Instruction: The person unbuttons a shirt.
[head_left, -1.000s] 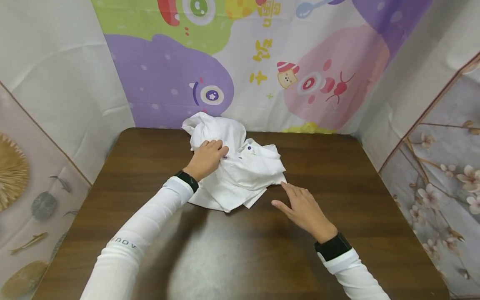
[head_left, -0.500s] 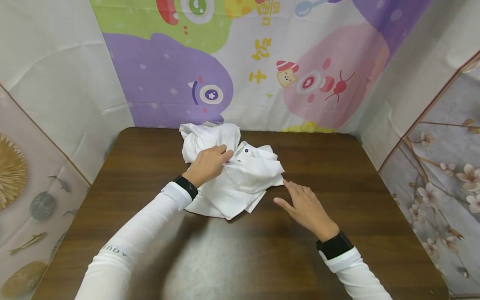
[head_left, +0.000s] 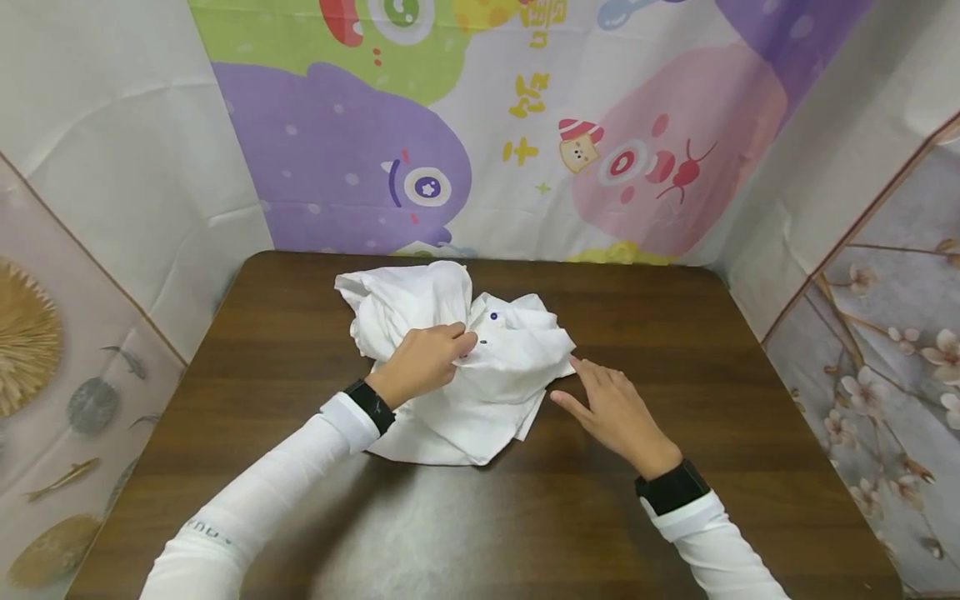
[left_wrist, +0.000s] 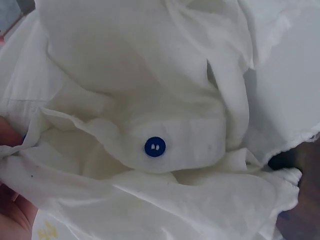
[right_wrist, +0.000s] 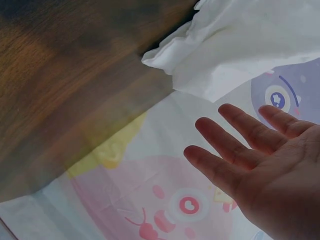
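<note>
A crumpled white shirt (head_left: pixel 517 358) with dark blue buttons lies bunched on the brown wooden table. My left hand (head_left: pixel 423 360) pinches its buttoned edge near the middle, thumb and fingers closed on the cloth. In the left wrist view, one blue button (left_wrist: pixel 155 147) shows close up on a folded band of fabric, and the hand's fingers grip the cloth at the left edge. My right hand (head_left: pixel 618 412) hovers at the shirt's right corner, fingers straight and spread. The right wrist view shows this hand (right_wrist: pixel 270 160) with nothing in its palm, fingertips near the white cloth (right_wrist: pixel 235 55).
The wooden table (head_left: pixel 675 333) has rounded far corners. Behind it hangs a cartoon-printed curtain (head_left: pixel 517 208), close to the shirt's far side. Patterned panels stand on the left (head_left: pixel 60 400) and right (head_left: pixel 885 400).
My left hand has drawn the shirt toward the near side; its far end has come down off the curtain and spread left. The right hand has barely moved.
</note>
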